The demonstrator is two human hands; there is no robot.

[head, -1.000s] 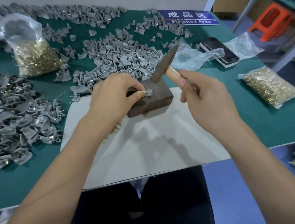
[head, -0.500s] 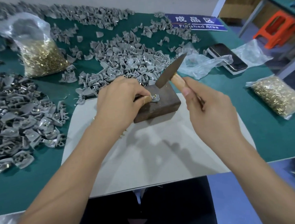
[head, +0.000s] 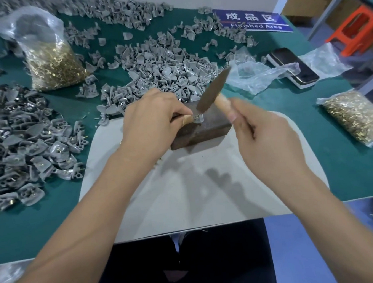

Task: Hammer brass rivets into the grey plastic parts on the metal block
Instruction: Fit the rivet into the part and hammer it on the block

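Observation:
A dark metal block sits on a pale grey mat. My left hand pinches a small grey plastic part with a brass rivet against the block's top. My right hand grips the wooden handle of a hammer, whose blurred steel head comes down onto the part. Its lower end touches or hangs just above the rivet; I cannot tell which.
Heaps of grey plastic parts lie at the left and behind the block. Bags of brass rivets stand at back left and right. A phone, crumpled plastic and a blue sign are beyond.
The hammer head has swung down from its raised tilt toward the part on the block. My left hand keeps its pinch on the part.

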